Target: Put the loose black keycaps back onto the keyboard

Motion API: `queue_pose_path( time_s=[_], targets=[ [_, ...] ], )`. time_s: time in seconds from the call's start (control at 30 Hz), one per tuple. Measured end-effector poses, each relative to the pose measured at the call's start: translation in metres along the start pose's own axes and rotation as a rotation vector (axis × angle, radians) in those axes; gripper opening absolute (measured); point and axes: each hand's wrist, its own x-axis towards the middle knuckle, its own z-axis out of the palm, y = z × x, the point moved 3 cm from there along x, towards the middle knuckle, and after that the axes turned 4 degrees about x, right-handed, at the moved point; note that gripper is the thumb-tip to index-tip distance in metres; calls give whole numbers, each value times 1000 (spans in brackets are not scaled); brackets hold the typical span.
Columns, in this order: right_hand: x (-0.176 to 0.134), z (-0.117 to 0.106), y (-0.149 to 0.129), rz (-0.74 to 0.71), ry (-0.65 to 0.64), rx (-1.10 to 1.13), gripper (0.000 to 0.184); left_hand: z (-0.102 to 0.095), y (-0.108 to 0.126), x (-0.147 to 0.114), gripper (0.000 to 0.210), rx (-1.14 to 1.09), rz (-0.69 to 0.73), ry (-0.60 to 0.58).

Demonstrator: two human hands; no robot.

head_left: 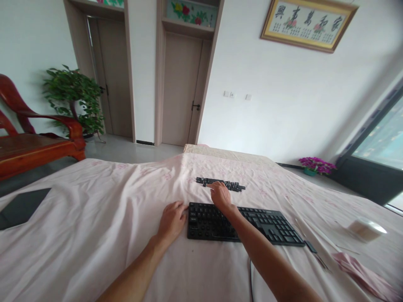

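Observation:
A black keyboard (270, 228) lies on the pink cloth, and its lower left part shows bare sockets without keycaps. My left hand (173, 216) rests on the cloth at the keyboard's left end, its bent fingers gripping the upper left corner. Beyond the keyboard, loose black keycaps (234, 185) are set out in uneven rows. My right hand (219, 195) reaches across the keyboard to these keycaps, with its fingers drawn together at the near left of the rows. Whatever is between those fingertips is too small to make out. My right forearm hides part of the keyboard.
A cable (251, 279) runs toward me. At right lie thin tools (321, 261), a pink cloth piece (367, 274) and a clear round container (367, 230). A dark flat object (23, 207) lies far left. Beyond stand a wooden chair (40, 144) and plants.

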Motion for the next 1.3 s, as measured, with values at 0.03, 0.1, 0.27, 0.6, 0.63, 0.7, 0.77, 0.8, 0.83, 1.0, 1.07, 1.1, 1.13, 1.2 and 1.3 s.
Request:
queue_pose_path(
  time_s=[0.03, 0.1, 0.27, 0.6, 0.63, 0.7, 0.77, 0.8, 0.83, 1.0, 1.07, 1.1, 1.13, 1.2, 1.3],
  targets=[
    [7, 3, 1, 3, -19, -49, 35, 0, 0, 0, 35, -2, -2, -4],
    [19, 9, 2, -4, -42, -112, 34, 0, 0, 0, 35, -9, -6, -12],
    [36, 19, -3, -52, -52, -151, 32, 0, -1, 1, 35, -17, -20, -2],
    [44, 28, -13, -74, -109, -154, 29, -1, -1, 1, 35, -28, -24, 2],
    [44, 29, -14, -66, -119, -146, 29, 0, -1, 1, 35, -29, -25, 2],
    [45, 30, -15, -44, -136, -129, 27, 0, -1, 1, 35, -28, -26, 5],
    [46, 31, -16, -16, -148, -113, 27, -1, -1, 1, 35, -26, -27, 5],
    [47, 31, -16, -2, -152, -104, 28, -1, -1, 1, 35, -26, -28, 3],
    [47, 31, -16, 11, -155, -94, 28, -1, -1, 1, 35, -26, -27, -1],
    [45, 30, -16, 59, -180, -23, 29, -1, -1, 1, 34, -26, -21, -3],
    [42, 30, -18, 63, -207, 15, 28, 0, -1, 1, 34, -23, -27, -9],
    [40, 30, -19, 59, -225, 35, 26, 0, -1, 1, 34, -21, -29, -13],
    [38, 30, -20, 52, -242, 54, 25, 0, -1, 1, 34, -18, -32, -16],
    [33, 30, -22, 38, -265, 81, 24, 0, -1, 0, 33, -14, -32, -16],
    [28, 29, -24, 24, -264, 95, 24, -1, 0, 0, 33, -12, -22, -6]
  ],
)
